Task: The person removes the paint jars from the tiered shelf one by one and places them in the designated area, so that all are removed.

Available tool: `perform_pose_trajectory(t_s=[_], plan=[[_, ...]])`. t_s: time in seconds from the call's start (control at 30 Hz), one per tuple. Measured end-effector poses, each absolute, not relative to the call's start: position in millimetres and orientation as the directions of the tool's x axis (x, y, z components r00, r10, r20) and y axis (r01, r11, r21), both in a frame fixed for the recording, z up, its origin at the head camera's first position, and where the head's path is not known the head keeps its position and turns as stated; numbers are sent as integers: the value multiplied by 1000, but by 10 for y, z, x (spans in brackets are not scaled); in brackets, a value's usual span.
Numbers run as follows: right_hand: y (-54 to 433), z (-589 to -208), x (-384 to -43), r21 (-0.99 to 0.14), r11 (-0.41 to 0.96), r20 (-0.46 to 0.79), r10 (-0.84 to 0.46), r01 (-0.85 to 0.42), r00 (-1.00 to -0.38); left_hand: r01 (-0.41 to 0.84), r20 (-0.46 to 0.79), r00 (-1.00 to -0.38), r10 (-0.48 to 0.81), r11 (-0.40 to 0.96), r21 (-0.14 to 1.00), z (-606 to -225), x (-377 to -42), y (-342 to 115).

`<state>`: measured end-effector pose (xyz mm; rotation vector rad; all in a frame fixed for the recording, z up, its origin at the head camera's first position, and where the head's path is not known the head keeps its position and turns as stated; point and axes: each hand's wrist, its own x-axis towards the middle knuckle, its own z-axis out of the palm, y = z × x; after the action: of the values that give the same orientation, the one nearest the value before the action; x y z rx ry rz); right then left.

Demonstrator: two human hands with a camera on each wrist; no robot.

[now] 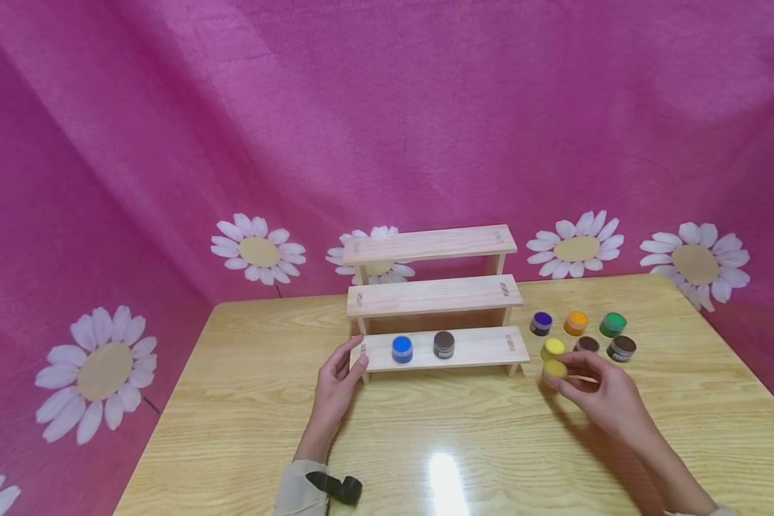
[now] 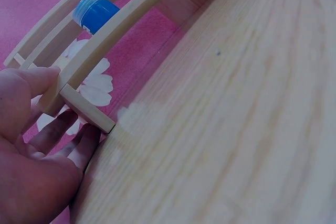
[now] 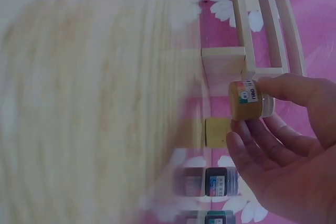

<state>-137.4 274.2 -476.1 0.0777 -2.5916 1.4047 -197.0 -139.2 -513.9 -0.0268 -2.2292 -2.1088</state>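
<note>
My right hand (image 1: pixel 609 401) pinches a small ochre-yellow paint jar (image 3: pixel 247 99) between thumb and fingers, lifted off the table. It is near the right end of a three-step wooden rack (image 1: pixel 433 295). My left hand (image 1: pixel 337 387) holds the left end of the rack's lowest step, with the thumb (image 2: pixel 42 78) on the board and fingers by the leg. On that step stand a blue paint jar (image 1: pixel 402 349) and a dark brown paint jar (image 1: pixel 444 345).
Right of the rack, several paint jars stand in two rows: purple (image 1: pixel 542 323), orange (image 1: pixel 577 322), green (image 1: pixel 613 324), bright yellow (image 1: pixel 552 349), brown (image 1: pixel 587 345) and near-black (image 1: pixel 622 349). A pink cloth (image 1: pixel 426 143) with daisies hangs behind the wooden table (image 1: pixel 232 416).
</note>
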Motion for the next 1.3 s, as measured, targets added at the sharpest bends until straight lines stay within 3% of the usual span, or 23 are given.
perform_pose_trajectory(t_s=[0.43,0.7,1.3], plan=[[2928,-4861,-1368,-719,691,126,25,-74,-992,99,101,-995,-20,52,994,-5170,-1983,-1413],[2945,-4863,-1382,-717,690,127,-10,-99,-992,91,93,-995,-21,52,994,-5147,-1967,-1415],[2725,-4616,-1434,-743,625,303,-3,-238,-953,86,88,-996,-25,64,994,-5163,-1972,-1404]])
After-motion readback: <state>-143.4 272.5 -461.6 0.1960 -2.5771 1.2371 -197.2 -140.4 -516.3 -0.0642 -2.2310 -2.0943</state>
